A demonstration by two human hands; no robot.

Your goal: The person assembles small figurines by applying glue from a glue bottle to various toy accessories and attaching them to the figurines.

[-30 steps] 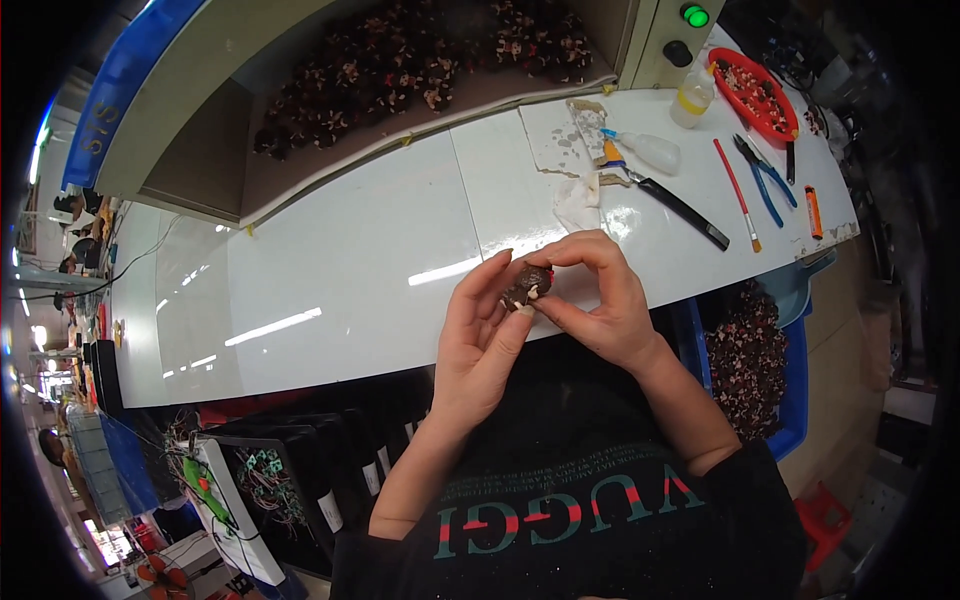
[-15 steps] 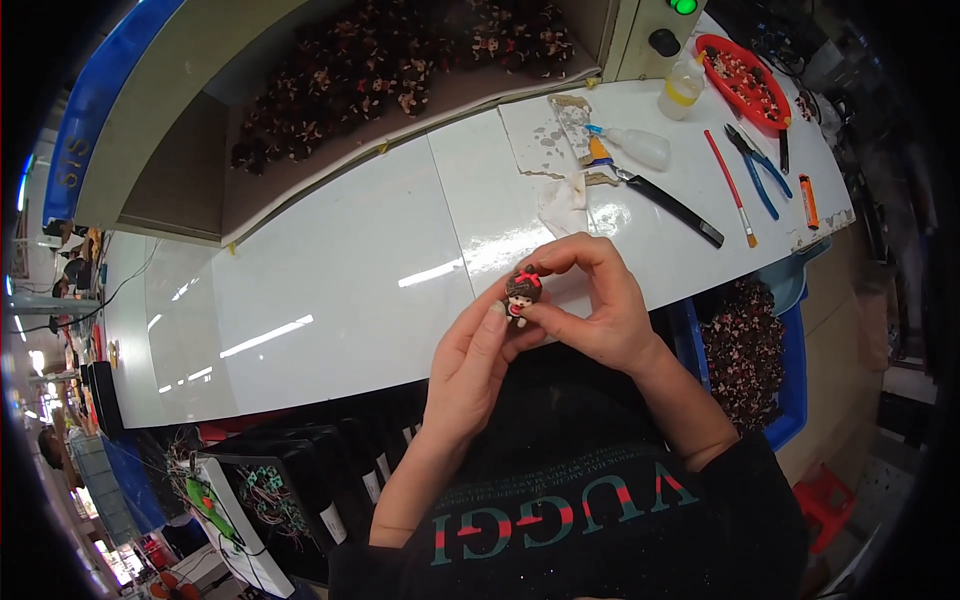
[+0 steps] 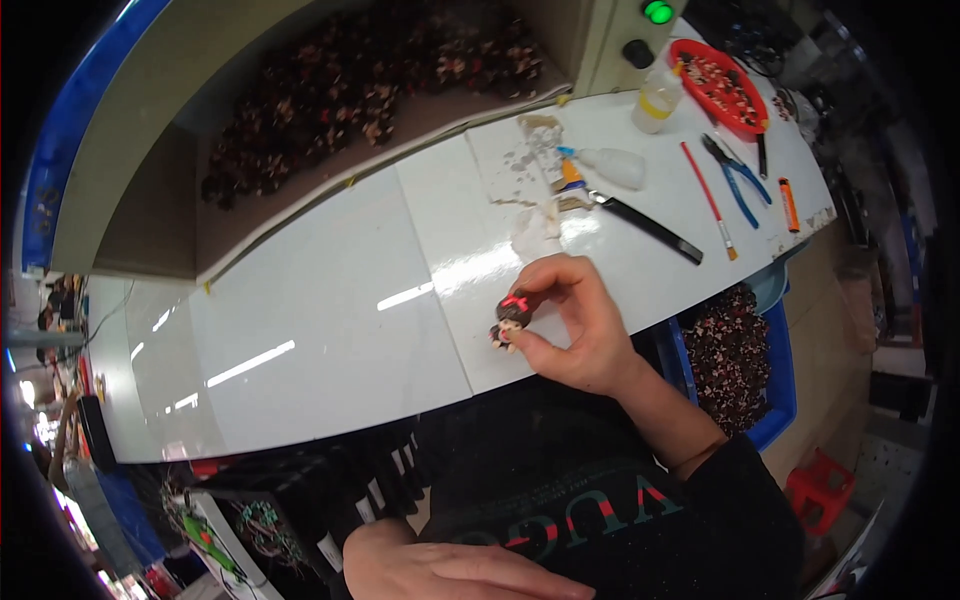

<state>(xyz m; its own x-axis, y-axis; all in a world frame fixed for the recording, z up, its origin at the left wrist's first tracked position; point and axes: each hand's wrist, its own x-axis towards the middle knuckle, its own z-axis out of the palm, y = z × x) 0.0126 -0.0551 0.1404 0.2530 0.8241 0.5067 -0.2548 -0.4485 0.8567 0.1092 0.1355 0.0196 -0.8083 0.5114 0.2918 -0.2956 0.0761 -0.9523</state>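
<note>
A white table (image 3: pixel 330 280) runs across a workshop, with a beige booth (image 3: pixel 115 180) at its far side sheltering a broad heap of small dark figures (image 3: pixel 380 80). A person in a black top (image 3: pixel 600 460) works close against the near edge, where everything on the surface appears within reach. Below the table's right end, a blue bin (image 3: pixel 785 395) holds another pile, its raised walls presumably there to contain loose pieces; a red stool (image 3: pixel 820 485) stands farther off. The left hand (image 3: pixel 450 573) lies low before the top, fingers straight and together, with nothing visible in its hold. The right hand (image 3: pixel 585 340) is curled, thumb and forefinger closed in a pinch. At the table's far right, a red tray (image 3: pixel 742 124) gathers small pieces, its rim likely keeping them from scattering. Tools lie spread apart, perhaps for easy picking: a black-handled knife (image 3: pixel 650 228), blue pliers (image 3: pixel 735 180) and a slim red brush (image 3: pixel 708 200). A squeeze bottle (image 3: pixel 615 168) lies on its side near the knife. Smallest is the figurine (image 3: pixel 512 320) in the right hand's pinch, over the table's near part, gripped from one side, seemingly to leave its front and pink bow uncovered.
</note>
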